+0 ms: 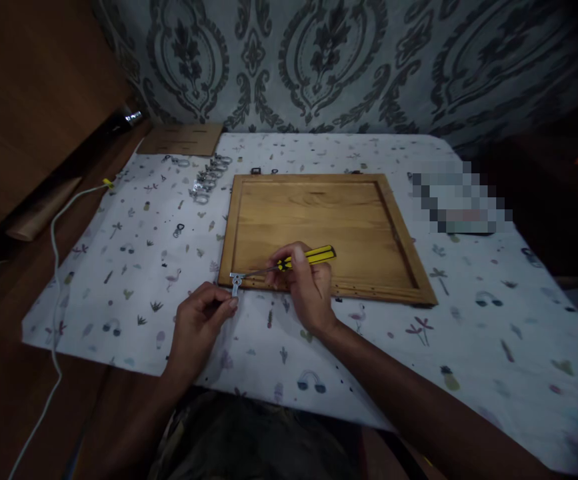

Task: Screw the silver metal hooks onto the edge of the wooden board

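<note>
A wooden frame panel lies flat on a patterned white cloth. My right hand is closed round a yellow and black screwdriver, whose tip reaches the frame's near left corner. There, a small metal hanger bracket sits on the frame's edge. My left hand pinches the bracket's lower end from below.
Several more metal hangers lie in a row at the cloth's far left, with a loose one nearer. A brown card lies at the back. A white cable runs along the left. A blurred object sits right of the frame.
</note>
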`<state>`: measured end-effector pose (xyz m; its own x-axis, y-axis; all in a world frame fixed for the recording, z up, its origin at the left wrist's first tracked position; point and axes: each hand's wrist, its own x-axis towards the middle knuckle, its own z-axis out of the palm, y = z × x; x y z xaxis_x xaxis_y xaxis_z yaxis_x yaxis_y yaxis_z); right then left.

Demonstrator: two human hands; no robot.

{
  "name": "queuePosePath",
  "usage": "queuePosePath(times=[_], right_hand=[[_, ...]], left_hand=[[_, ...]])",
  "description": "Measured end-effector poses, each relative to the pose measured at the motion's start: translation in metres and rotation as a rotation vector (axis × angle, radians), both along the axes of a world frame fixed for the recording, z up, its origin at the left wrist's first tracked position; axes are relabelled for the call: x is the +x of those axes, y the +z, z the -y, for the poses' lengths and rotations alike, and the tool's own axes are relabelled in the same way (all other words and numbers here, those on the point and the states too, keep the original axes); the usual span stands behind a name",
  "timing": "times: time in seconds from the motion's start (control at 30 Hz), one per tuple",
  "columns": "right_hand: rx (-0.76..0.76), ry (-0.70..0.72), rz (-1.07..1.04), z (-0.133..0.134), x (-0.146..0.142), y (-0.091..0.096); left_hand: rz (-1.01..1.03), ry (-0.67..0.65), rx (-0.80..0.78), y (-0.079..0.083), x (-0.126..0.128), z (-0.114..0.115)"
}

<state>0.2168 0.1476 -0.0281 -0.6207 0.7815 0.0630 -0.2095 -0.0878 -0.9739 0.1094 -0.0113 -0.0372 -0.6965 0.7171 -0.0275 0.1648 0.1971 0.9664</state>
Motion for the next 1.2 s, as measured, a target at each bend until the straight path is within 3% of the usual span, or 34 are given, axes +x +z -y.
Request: queuePosePath(times=[0.53,1.2], right_hand=[[-0.003,0.031,0.019,0.0002,0.0008,-0.0010],[0.129,0.035,-0.098,0.0034,0.0016,-0.0039]], left_hand=[[-0.036,-0.014,-0.014,0.0072,0.0001,0.0002],[-0.046,-0.014,-0.007,0.0081,0.0016,-0.0001]])
